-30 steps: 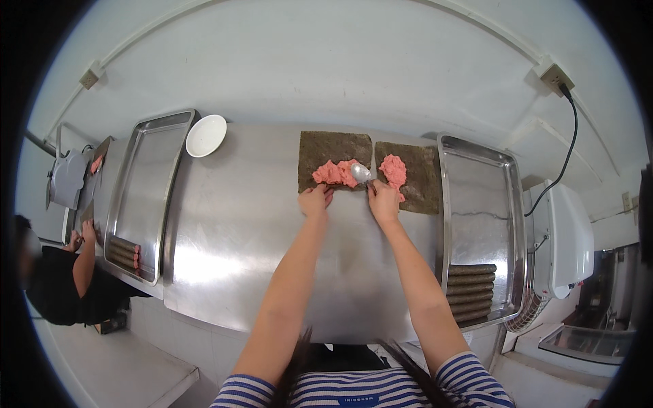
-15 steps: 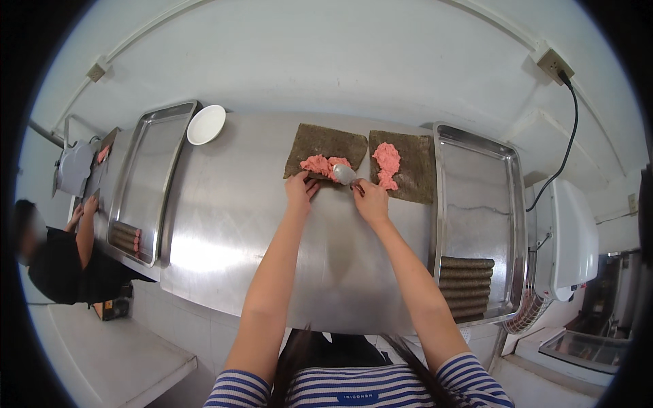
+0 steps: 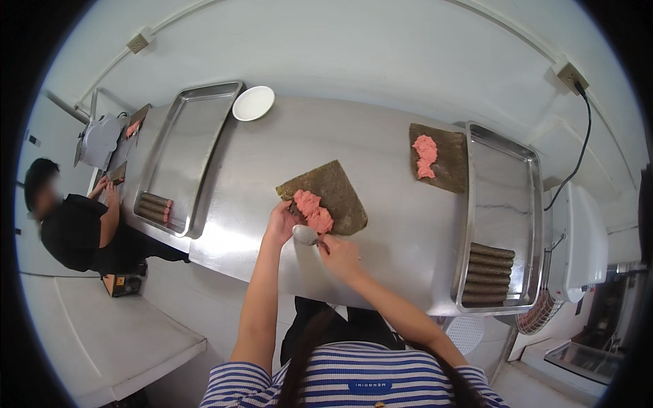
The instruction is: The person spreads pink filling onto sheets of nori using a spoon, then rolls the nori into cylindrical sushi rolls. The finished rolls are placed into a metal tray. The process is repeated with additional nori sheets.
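A dark green seaweed sheet [image 3: 345,192], turned cornerwise, bears a lump of pink minced filling [image 3: 314,212] along its near left side. My left hand [image 3: 281,223] pinches the sheet's near left edge, its thumb beside the filling. In my right hand [image 3: 340,256] is a metal spoon [image 3: 305,235]; its bowl points left, just by the sheet's near edge and the filling. The fingers of that hand are closed round the handle and partly hide it.
A second seaweed sheet [image 3: 449,160] with pink filling lies beside the right metal tray [image 3: 464,224], which holds several seaweed rolls [image 3: 488,272]. Far left are a white bowl [image 3: 254,104], another metal tray [image 3: 222,129] with rolls, and a co-worker [image 3: 78,221] handling seaweed.
The seaweed sheet with its filling has come nearer to me and turned cornerwise, away from the second sheet. My hands moved with it; the spoon has left the top of the filling. The view shifted.
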`<action>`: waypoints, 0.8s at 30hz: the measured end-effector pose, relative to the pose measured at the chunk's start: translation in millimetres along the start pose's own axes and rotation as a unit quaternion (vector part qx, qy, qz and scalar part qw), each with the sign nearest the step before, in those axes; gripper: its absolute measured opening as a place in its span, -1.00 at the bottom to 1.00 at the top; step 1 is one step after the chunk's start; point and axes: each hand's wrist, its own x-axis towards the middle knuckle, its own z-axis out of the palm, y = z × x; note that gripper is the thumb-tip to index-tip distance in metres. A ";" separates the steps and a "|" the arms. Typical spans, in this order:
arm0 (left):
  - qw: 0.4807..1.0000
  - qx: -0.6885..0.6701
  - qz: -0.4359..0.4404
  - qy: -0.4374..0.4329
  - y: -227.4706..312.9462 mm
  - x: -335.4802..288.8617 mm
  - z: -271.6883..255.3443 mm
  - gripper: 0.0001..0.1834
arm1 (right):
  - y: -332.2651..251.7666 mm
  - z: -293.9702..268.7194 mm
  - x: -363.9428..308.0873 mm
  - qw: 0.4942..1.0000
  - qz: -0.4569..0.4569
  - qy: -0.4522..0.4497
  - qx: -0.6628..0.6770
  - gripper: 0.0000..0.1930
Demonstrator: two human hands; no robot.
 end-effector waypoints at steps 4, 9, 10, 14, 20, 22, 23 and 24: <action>1.000 0.017 -0.015 0.017 35.6 -24.4 -45.4 -0.60 | -46.6 53.7 3.6 0.999 -0.002 0.002 0.034 -0.87; 0.988 0.140 -0.061 0.014 83.2 -29.5 -105.9 -0.60 | -96.7 123.2 14.2 0.996 0.022 -0.074 0.053 -0.85; 0.981 0.185 -0.062 0.023 91.0 -29.4 -111.0 -0.59 | -103.2 130.0 18.6 0.994 0.020 -0.078 0.077 -0.84; 0.942 0.332 -0.007 0.046 108.3 -50.2 -145.6 -0.59 | -128.3 130.0 39.0 0.990 0.047 -0.064 0.119 -0.79; 0.907 0.390 0.130 0.097 119.7 -101.3 -160.7 -0.55 | -106.9 91.9 67.9 0.987 -0.057 -0.056 -0.139 -0.70; 0.773 0.533 0.324 0.115 104.6 -110.4 -168.7 -0.51 | -107.1 93.2 76.5 0.964 -0.102 -0.081 -0.230 -0.71; 0.682 0.616 0.386 0.079 110.2 -116.5 -155.6 -0.39 | -107.1 88.1 80.0 0.955 -0.100 -0.097 -0.263 -0.73; 0.668 0.638 0.379 0.052 111.4 -119.5 -151.4 -0.36 | -109.6 89.2 85.1 0.943 -0.106 -0.120 -0.292 -0.74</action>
